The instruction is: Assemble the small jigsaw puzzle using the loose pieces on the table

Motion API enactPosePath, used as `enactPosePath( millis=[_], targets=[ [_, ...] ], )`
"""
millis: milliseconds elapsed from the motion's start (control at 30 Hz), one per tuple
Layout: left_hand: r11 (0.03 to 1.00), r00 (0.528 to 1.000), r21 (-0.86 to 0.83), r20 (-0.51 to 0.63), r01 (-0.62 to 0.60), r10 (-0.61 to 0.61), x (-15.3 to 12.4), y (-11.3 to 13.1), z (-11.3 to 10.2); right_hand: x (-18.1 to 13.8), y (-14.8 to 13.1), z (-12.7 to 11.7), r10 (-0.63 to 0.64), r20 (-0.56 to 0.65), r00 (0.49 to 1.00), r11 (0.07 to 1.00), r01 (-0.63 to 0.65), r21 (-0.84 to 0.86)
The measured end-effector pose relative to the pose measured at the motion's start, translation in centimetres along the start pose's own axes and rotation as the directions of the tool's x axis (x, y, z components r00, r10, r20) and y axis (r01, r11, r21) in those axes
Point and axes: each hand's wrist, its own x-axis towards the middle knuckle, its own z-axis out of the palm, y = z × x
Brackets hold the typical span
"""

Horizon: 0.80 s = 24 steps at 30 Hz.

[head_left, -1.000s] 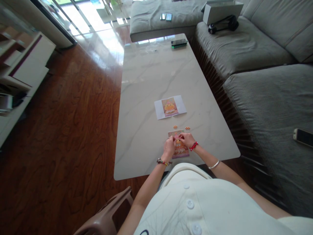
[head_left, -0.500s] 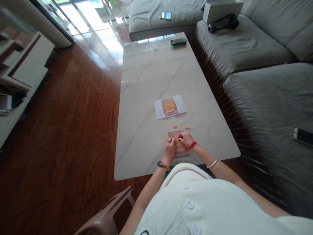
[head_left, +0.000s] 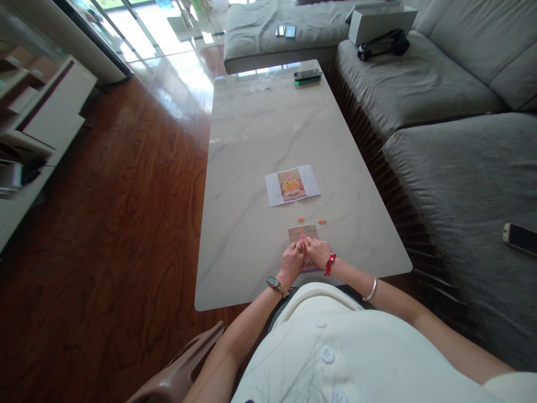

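Note:
A small jigsaw puzzle (head_left: 309, 230) lies near the front edge of the marble-patterned table, its middle covered by my hands. My left hand (head_left: 292, 258) rests on its left side with bent fingers. From the right, my right hand (head_left: 318, 252) meets it, and the fingertips of both come together over the puzzle. Whatever they pinch is too small and hidden to make out. Two loose orange puzzle pieces lie just beyond: one puzzle piece (head_left: 301, 219) on the left, another puzzle piece (head_left: 321, 221) on the right. Farther back is a creased paper sheet (head_left: 311, 178) with a printed yellow cartoon figure.
The table (head_left: 243, 134) reaches away from me, with a dark phone-like device (head_left: 307, 74) at its far end. A grey sofa (head_left: 444, 84) runs along the right side, holding a phone (head_left: 520, 238). At lower left stands a brown plastic stool (head_left: 184, 364).
My right hand has come down and closer to my left, both hands now fingertip to fingertip over the puzzle. More of the puzzle's upper part shows. The loose pieces stay put.

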Motion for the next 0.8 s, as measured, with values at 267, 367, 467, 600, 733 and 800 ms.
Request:
enactPosePath(
  millis=[267,367,467,600,733,800],
  targets=[
    [0.997,0.996,0.0,-0.045,0.076,-0.076,-0.4,-0.1,-0.2,-0.9,0.9,0.7,0.017,-0.009,1.0,0.998,-0.016,0.06],
    [0.992,0.993,-0.049,0.015,0.114,-0.114,-0.2,-0.3,-0.6,-0.4,2.8,0.7,0.041,-0.065,0.997,0.98,-0.027,0.198],
    [0.983,0.989,-0.107,0.006,0.146,-0.146,0.6,-0.8,-1.3,1.0,5.4,0.0,0.242,-0.203,0.949,0.947,-0.186,0.263],
    [0.957,0.962,-0.171,-0.1,0.234,-0.253,2.8,-1.7,-2.5,3.0,7.6,-0.4,0.34,-0.22,0.914,0.928,-0.289,0.234],
    [0.94,0.944,-0.209,-0.133,0.27,-0.301,5.7,-2.4,-3.2,3.8,8.1,0.1,0.329,-0.192,0.925,0.924,-0.273,0.266],
    [0.936,0.945,-0.23,-0.127,0.267,-0.301,7.1,-2.5,-3.2,3.7,8.1,0.4,0.323,-0.206,0.924,0.912,-0.247,0.326]
  ],
)
